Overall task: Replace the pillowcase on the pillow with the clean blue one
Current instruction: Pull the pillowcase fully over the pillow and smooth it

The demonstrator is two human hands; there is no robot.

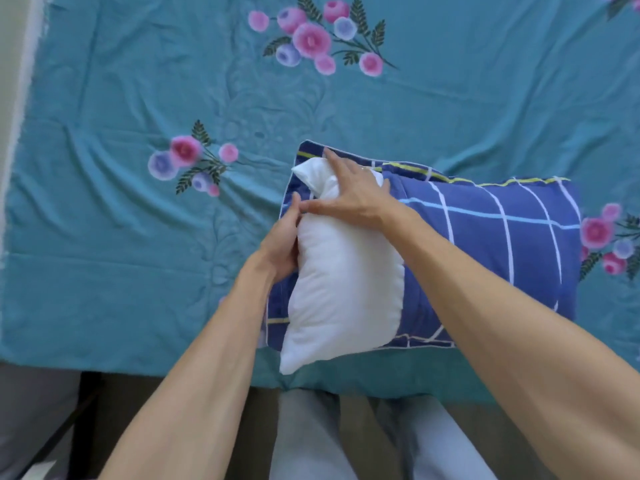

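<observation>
Head view: one white pillow [341, 282] lies on the bed [104, 98], its right half inside one blue checked pillowcase [502, 244]. Left hand [282, 244] pinches the case's open hem beside the pillow; right hand [349, 195] presses the far corner down w/ fingers spread, holding nothing. To do this well, I'd hold the hem taut and feed corners in first (less bunching). Count: 1 pillow, 1 case, 2 hands.
</observation>
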